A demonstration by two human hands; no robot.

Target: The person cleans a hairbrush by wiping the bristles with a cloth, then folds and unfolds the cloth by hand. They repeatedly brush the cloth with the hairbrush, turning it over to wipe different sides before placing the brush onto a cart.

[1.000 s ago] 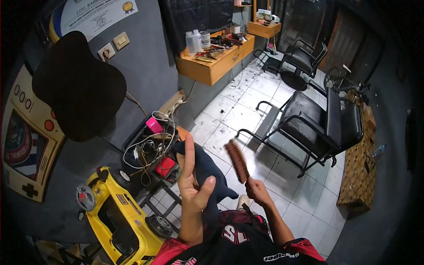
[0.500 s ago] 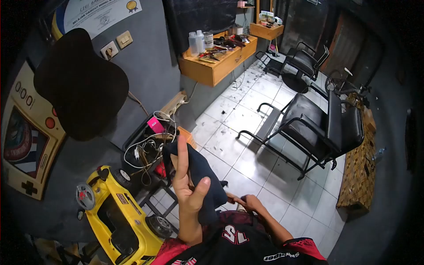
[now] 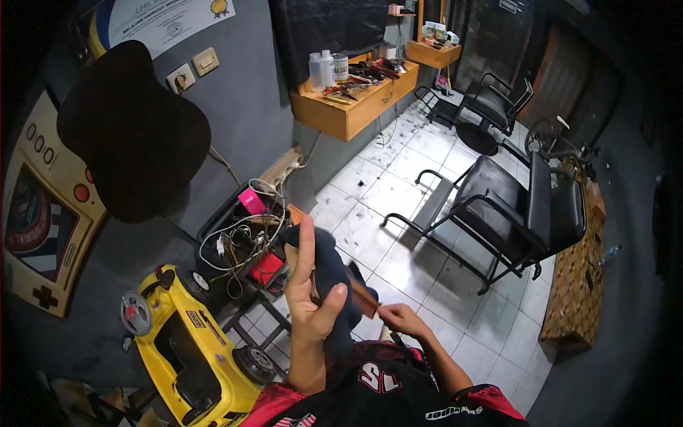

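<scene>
Presently we note a dark navy soft cloth [image 3: 333,274] draped over our raised left hand [image 3: 307,295], low of centre in the head view, at about 6 o'clock from the black steel-framed waiting bench [image 3: 498,213]. The cloth looks light and limp; we judge it will sag and slide off unless pinched, so the sensible hold is a fold of fabric clamped between thumb and palm, where it hangs now. Left-hand fingers: one finger extended straight up, thumb bent in across the cloth, the rest hidden behind the fabric, so we cannot tell how far they are curled. Our right hand [image 3: 398,320] sits at 3 o'clock of the left, fingers closed around the handle end of a reddish-brown wooden brush [image 3: 363,299], whose bristled head lies against the cloth. The brush seems stiff and light, best taken by the narrow handle; the grip looks like a firm pinch, though the fingertips are partly out of sight. At 9 o'clock of the hands stands a yellow plastic toy car [image 3: 196,341]; at 11 o'clock, a tangle of white cables on a dark rack [image 3: 242,238]. White floor tiles [image 3: 398,178] carry scattered hair clippings.
</scene>
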